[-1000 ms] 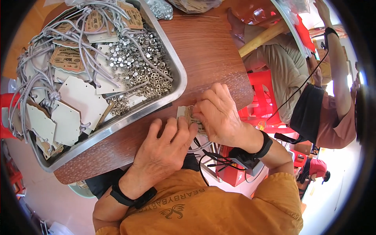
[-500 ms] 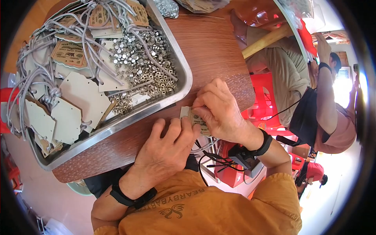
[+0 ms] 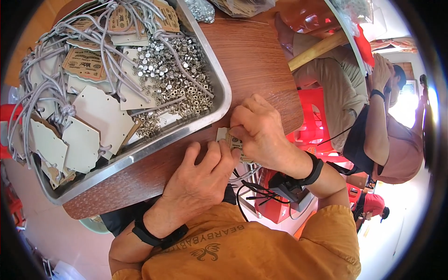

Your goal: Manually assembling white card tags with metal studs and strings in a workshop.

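A small printed cardboard tag (image 3: 223, 135) lies at the table's near edge, partly hidden under my hands. My left hand (image 3: 198, 171) has its fingers bent over the tag's near side, with the thumb out of sight. Over the tag's right part, my right hand (image 3: 263, 133) is closed in a pinch; what its fingertips hold is hidden. Grey cord (image 3: 246, 175) hangs below the tag. Left of my hands stands a metal tray (image 3: 225, 88) with small silver eyelets and caps (image 3: 186, 88), plus several tags strung with grey cord (image 3: 86, 63).
The tray overhangs the brown wooden table (image 3: 252, 46). Below my right wrist are black cables (image 3: 261, 189) and a dark box (image 3: 287, 186). A red stool (image 3: 312, 114) stands to the right. Another person in a cap (image 3: 396, 154) sits beyond it, and someone in red (image 3: 373, 205) is farther off.
Both my hands stay at the tag with only slight finger shifts. The person at the right has raised their hands together and bent their head.
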The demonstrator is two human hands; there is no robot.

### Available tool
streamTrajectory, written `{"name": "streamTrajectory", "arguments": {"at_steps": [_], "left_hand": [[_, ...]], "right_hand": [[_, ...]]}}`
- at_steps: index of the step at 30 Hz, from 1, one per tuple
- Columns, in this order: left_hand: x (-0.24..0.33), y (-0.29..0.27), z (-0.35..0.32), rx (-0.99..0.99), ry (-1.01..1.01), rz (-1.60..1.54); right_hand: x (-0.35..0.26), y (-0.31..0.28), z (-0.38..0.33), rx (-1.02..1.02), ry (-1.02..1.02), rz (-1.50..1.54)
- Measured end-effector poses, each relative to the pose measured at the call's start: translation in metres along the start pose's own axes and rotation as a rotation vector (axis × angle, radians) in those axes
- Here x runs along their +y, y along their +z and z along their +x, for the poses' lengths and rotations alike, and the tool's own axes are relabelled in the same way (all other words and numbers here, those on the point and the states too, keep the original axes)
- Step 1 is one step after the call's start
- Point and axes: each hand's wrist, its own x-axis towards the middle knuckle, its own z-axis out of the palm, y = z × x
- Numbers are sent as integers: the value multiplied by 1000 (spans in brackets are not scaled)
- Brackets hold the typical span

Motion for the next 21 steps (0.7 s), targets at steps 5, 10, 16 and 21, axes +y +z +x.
{"name": "streamTrajectory", "arguments": {"at_steps": [5,10,16,21], "left_hand": [[-1,-2,0,-11,-11,1],[0,0,0,-13,-21,7],[0,-1,1,-9,-26,-4],[-1,0,0,-1,-12,-11]], "right_hand": [[6,-4,4,-18,-55,47],[10,-6,-6,3,-129,107],[10,-5,-10,42,-180,113],[9,-3,-9,61,-193,92]]}}
